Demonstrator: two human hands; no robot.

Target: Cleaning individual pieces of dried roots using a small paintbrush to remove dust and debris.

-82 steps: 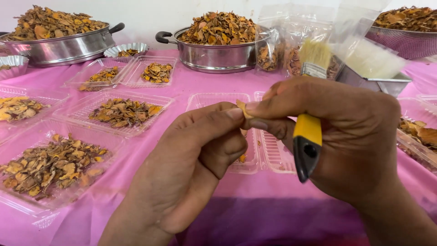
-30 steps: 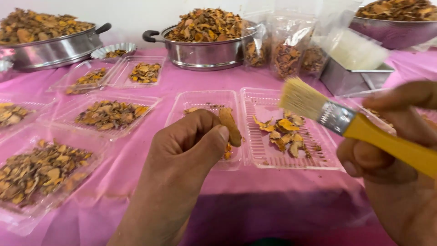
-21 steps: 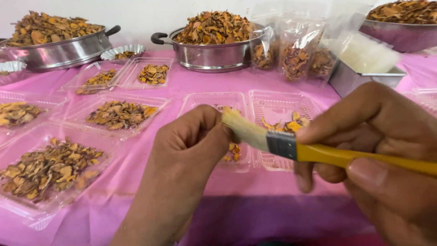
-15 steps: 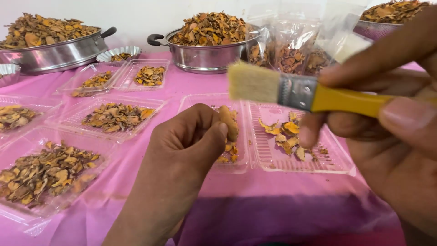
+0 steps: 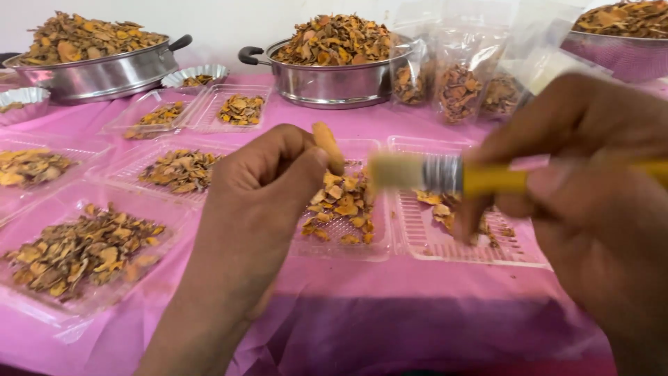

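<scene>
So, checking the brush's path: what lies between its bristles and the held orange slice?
Head view: no object; behind the gap, a clear tray of chips. Brush, slice.

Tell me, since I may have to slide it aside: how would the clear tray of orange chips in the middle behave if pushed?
The clear tray looks thin-walled, so it would probably flex rather than stay stiff. Holding only a loose heap of dried orange chips, it seems light and should slide easily on the smooth pink tablecloth. A sharp push might scatter chips over its shallow rim.
</scene>
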